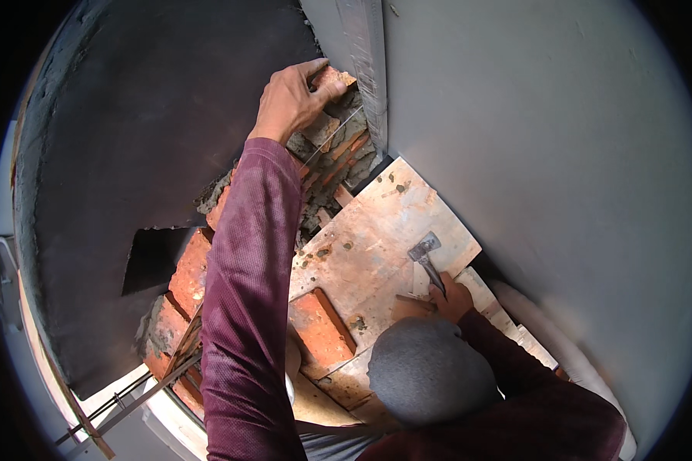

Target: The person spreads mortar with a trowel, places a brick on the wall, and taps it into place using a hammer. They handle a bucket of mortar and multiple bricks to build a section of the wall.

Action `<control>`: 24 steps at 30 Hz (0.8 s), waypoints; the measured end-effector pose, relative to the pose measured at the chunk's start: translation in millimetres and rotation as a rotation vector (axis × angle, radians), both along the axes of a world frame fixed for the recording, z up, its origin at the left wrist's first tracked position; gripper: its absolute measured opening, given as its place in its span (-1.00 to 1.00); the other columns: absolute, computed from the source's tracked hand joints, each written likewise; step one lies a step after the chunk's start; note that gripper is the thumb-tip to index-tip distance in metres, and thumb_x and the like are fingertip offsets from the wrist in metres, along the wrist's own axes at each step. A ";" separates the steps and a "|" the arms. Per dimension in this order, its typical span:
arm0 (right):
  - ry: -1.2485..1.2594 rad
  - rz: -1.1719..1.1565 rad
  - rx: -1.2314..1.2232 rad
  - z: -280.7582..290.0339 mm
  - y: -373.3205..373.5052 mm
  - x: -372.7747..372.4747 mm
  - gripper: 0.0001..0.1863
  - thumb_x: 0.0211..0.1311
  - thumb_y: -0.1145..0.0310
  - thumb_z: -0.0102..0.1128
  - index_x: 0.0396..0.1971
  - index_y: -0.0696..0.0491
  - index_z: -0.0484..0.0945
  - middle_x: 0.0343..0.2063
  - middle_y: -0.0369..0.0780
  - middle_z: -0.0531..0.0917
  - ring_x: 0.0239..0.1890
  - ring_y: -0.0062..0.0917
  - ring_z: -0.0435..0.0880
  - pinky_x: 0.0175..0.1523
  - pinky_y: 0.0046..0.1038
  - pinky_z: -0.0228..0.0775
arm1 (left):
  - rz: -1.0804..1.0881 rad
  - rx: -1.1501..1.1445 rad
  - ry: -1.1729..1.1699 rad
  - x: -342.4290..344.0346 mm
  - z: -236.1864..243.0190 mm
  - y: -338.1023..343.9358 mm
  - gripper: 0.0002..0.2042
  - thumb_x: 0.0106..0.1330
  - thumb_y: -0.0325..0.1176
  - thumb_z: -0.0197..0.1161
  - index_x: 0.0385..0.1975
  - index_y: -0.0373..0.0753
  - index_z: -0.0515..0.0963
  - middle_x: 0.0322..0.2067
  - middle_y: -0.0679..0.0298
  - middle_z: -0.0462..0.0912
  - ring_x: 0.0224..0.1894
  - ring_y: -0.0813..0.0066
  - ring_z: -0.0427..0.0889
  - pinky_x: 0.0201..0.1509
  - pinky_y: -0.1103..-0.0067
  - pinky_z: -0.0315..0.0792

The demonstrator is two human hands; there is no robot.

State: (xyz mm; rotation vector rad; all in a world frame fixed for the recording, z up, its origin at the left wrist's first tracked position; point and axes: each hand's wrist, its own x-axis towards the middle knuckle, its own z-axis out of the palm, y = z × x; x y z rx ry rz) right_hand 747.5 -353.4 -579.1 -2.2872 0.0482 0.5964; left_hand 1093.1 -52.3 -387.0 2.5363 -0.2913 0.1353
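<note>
My left hand (294, 98) reaches to the far corner of the brickwork, fingers and thumb closed round a broken piece of orange brick (333, 77). Beneath it, rough grey mortar (347, 123) and brick pieces fill the top of the wall. A thin taut string (332, 138) crosses just below that hand. At the lower right, my right hand (455, 300) grips the handle of a brick hammer (425, 247). Its metal head rests over or on a pale, mortar-spotted board (377, 223); contact is unclear. My left forearm hides part of the brick wall.
A whole orange brick (321, 329) lies on the board near my grey-covered knee (432, 373). Left stands a dark wall panel (161, 115) with a square hole (155, 260). A grey wall (546, 138) borders the right. Thin metal bars (150, 390) stick out at lower left.
</note>
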 end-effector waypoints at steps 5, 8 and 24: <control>0.016 0.000 0.004 -0.9 -1.4 1.6 -0.70 0.35 0.11 0.05 -0.27 0.06 0.39 -0.56 -0.03 0.59 -0.44 -0.03 0.62 -0.31 -0.09 0.39 | -0.005 0.069 -0.072 -3.1 0.8 -2.1 -0.44 0.14 -0.13 0.39 0.11 -0.33 0.54 -0.06 -0.03 0.67 0.02 0.14 0.66 0.14 0.43 0.48; 0.004 0.010 -0.013 -0.3 0.6 -0.2 -0.70 0.35 0.12 0.06 -0.28 0.07 0.39 -0.57 -0.04 0.59 -0.44 -0.04 0.62 -0.32 -0.09 0.39 | 0.014 -0.177 0.080 3.3 3.4 13.1 -0.57 0.31 -0.19 0.25 0.06 -0.37 0.56 -0.19 0.12 0.72 -0.11 0.37 0.69 0.06 0.50 0.49; 0.044 0.006 0.008 7.1 0.1 3.7 -0.73 0.32 0.17 0.08 -0.23 0.09 0.40 -0.53 0.00 0.59 -0.41 -0.02 0.62 -0.29 -0.08 0.39 | 0.071 -0.189 0.051 4.3 -9.3 6.5 -0.73 0.31 -0.28 0.26 -0.05 -0.20 0.66 -0.16 0.10 0.73 -0.06 0.25 0.70 0.10 0.48 0.47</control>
